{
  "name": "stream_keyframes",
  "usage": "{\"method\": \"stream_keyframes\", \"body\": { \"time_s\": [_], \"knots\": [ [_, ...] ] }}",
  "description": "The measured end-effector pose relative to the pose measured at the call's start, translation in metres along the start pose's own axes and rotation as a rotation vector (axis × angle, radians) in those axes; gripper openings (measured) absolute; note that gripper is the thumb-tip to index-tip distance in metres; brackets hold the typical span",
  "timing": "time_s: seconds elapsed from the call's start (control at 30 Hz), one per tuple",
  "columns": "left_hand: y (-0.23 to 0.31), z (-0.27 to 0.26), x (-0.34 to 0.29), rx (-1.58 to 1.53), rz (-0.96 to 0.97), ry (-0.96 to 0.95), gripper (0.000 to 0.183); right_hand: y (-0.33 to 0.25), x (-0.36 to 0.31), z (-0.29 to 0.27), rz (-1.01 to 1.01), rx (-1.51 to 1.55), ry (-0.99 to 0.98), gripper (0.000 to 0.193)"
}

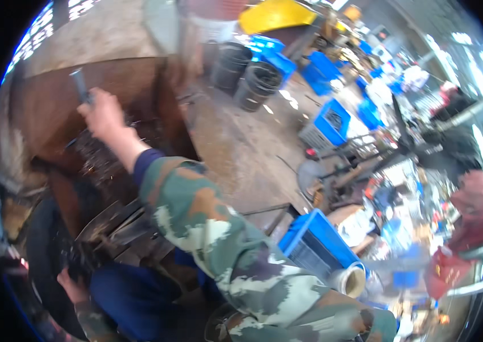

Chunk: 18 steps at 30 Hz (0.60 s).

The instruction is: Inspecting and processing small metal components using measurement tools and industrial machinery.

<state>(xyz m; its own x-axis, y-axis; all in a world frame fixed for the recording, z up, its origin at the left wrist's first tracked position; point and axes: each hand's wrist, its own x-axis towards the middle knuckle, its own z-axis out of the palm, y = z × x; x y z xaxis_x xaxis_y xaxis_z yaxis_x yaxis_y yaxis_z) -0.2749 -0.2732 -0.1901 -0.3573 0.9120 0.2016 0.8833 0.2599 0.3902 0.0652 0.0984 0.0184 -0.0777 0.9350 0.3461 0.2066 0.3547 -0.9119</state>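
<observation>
My right hand (107, 117) is closed around a short grey metal rod (80, 85) with a flared tip. The exact kind of rod is too blurred to tell. It is raised over a rusty brown metal bin (41, 119), where a heap of small shiny metal pieces (101, 159) lies. Low on the left, my left hand (72, 286) is beside a dark round tub or tyre (44, 251). Its fingers are blurred, and whether it holds anything is hidden. A camouflage sleeve (195, 208) covers my right arm.
Two black buckets (258, 85) stand beyond the bin on the concrete floor. Blue crates (321, 242) are at the right, one beside a pale cylindrical container (348, 282). A black fan (404, 139) and cluttered goods fill the far right. A yellow sheet-like object (275, 16) is at the back.
</observation>
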Motion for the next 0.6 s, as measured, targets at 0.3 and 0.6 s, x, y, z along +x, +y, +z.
{"method": "stream_keyframes", "body": {
  "time_s": [0.3,0.6],
  "knots": [
    [-0.142,0.049,0.009,-0.135,-0.076,-0.047,0.043,-0.021,-0.005,0.004,0.02,-0.017,0.071,0.033],
    [-0.07,-0.011,0.005,-0.231,-0.197,0.048,0.028,-0.014,-0.003,0.0,0.027,-0.002,0.074,0.031]
  ]
}}
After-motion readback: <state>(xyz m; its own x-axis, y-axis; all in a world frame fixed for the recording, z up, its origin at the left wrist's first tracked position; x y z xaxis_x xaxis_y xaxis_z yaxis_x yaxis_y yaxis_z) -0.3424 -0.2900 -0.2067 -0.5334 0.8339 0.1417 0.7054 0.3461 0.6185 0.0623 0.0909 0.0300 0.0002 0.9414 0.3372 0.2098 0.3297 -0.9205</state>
